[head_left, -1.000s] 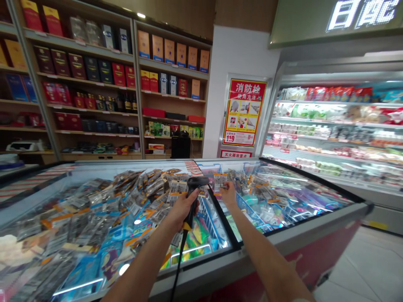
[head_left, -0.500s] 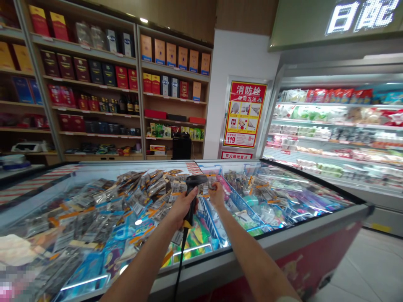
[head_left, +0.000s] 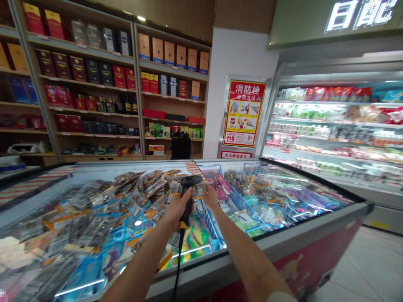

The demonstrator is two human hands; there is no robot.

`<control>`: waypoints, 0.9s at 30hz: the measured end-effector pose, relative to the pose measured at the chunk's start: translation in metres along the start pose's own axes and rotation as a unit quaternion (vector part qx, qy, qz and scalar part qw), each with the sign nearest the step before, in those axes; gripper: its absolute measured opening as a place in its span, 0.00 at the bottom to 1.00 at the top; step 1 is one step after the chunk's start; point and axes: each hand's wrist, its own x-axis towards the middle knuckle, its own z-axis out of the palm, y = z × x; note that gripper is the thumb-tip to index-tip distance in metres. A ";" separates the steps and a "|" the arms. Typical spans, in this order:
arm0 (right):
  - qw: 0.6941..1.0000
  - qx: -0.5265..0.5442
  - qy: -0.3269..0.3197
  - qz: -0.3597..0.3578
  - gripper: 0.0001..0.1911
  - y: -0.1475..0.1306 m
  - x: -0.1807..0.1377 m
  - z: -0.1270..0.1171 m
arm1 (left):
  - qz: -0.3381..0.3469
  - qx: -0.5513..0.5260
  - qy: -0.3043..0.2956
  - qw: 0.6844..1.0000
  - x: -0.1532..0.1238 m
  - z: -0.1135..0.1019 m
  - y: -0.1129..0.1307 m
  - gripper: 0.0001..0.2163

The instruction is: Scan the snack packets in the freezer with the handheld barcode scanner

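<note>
My left hand is wrapped round the handle of a black barcode scanner, its head pointing right. A dark cord runs down from the handle over the freezer's front edge. Just right of the scanner head, my right hand pinches a small clear packet with a printed label. Both hands are over the chest freezer. Below and left of them lies a heap of clear packets with orange and blue strips. Green and yellow packs sit under my left hand.
A blue wire basket divider stands right of my hands. The freezer's grey front rim runs between me and the goods. Shelves of boxed bottles stand behind, a lit refrigerated display at the right.
My right hand has moved left with the packet, closer to the scanner head. The scanner has shifted slightly left in my left hand.
</note>
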 end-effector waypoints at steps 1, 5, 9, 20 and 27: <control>1.000 -0.003 -0.021 -0.004 0.18 -0.004 0.000 0.002 | 0.000 0.004 0.003 1.000 -0.001 -0.001 0.000 0.17; 0.997 -0.015 -0.064 -0.028 0.19 -0.023 -0.004 0.012 | 0.008 0.008 0.006 1.000 -0.002 -0.002 -0.001 0.17; 0.997 -0.028 -0.071 -0.030 0.19 -0.029 -0.004 0.016 | 0.004 0.017 0.004 1.000 0.003 -0.002 -0.004 0.18; 0.949 -0.230 0.076 0.204 0.22 0.079 0.014 -0.123 | -0.022 0.000 -0.031 0.999 0.009 0.020 -0.015 0.16; 0.900 -0.330 0.104 0.265 0.21 0.131 0.007 -0.186 | -0.025 0.015 -0.047 0.998 0.010 0.032 -0.020 0.17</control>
